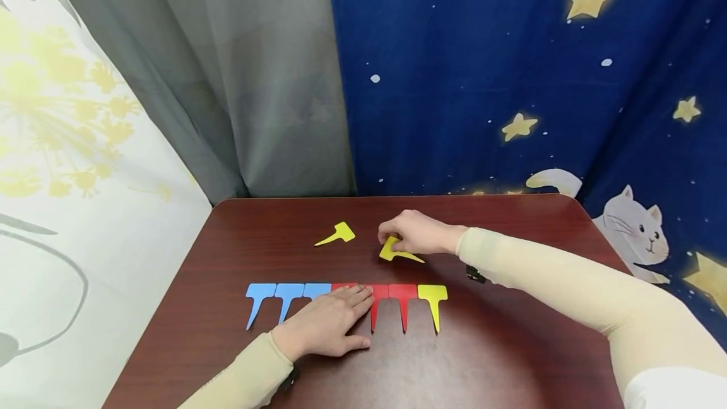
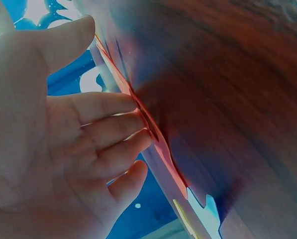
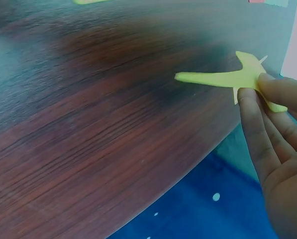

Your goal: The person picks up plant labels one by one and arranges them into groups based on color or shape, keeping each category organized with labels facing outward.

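A row of T-shaped plant labels lies on the table: three blue labels (image 1: 261, 291), red labels (image 1: 402, 292) and a yellow end label (image 1: 433, 293) at the right. My left hand (image 1: 326, 324) rests flat across the middle of the row, its fingertips (image 2: 141, 122) touching the red labels and hiding part of them. Beyond the row, my right hand (image 1: 420, 232) pinches another yellow plant label (image 3: 208, 79) between thumb and fingers, its stem pointing right in the head view. One more yellow label (image 1: 343, 231) lies to the left of that hand.
The dark reddish wooden table (image 1: 483, 358) has its far edge against a grey curtain (image 1: 278, 81) and a blue star-patterned curtain (image 1: 431, 112). A white patterned surface (image 1: 85, 238) stands along the left side.
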The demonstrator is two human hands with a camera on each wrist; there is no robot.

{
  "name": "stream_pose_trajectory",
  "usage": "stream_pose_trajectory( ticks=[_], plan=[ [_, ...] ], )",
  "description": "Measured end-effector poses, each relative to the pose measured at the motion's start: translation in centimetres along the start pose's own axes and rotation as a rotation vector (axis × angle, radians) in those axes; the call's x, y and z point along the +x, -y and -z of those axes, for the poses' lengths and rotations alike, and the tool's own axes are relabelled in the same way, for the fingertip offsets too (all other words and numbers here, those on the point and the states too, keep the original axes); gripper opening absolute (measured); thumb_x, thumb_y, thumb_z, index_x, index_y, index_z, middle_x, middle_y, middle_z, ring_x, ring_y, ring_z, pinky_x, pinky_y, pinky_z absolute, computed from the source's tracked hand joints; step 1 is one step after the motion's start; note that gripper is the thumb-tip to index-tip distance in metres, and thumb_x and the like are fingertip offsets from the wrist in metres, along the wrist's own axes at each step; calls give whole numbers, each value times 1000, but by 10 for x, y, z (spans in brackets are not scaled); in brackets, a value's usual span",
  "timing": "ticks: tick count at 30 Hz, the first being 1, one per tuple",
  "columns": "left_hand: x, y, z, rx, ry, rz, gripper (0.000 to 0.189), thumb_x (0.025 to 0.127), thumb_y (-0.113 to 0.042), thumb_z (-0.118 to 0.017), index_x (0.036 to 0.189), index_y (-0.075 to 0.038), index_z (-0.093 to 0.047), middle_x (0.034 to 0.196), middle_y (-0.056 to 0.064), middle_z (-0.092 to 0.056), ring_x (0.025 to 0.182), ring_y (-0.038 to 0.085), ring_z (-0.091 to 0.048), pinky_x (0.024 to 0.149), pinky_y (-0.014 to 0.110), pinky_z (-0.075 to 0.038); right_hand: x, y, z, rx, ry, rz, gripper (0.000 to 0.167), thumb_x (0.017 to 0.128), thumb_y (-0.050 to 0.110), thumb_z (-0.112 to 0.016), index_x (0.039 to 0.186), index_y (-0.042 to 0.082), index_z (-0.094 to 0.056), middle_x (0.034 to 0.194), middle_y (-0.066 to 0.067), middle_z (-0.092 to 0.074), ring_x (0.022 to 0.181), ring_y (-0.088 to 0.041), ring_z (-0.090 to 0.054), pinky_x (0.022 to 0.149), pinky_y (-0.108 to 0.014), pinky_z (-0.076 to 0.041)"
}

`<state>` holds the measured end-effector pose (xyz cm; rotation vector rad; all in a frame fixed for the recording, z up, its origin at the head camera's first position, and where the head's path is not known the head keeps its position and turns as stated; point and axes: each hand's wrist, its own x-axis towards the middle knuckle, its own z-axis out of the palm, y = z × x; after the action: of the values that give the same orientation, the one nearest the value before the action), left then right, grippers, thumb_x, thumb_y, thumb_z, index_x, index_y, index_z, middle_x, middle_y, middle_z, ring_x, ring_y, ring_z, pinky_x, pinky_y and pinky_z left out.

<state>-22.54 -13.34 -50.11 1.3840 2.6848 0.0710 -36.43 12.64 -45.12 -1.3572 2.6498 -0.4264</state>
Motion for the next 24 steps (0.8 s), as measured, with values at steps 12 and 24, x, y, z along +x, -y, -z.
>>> stream_pose_trajectory(
  ticks=[12,24],
  plan=[
    [3,2,-1,29,-3,-8,72,99,-57,-53,149,-6,-50,154,10,-45,142,25,-41,114,36,-35,-42,-21,5,46,-100,-185,19,86,7,-78,99,21,-74,96,10,-70,77,-10,-60,71,-29,-54],
    [3,4,2,21,-2,-18,70,99,-57,-52,149,-7,-50,153,9,-46,142,22,-42,114,34,-34,-84,-34,3,197,-110,-367,30,79,-3,-78,105,10,-76,95,1,-73,75,-11,-63,63,-26,-56]
  ],
)
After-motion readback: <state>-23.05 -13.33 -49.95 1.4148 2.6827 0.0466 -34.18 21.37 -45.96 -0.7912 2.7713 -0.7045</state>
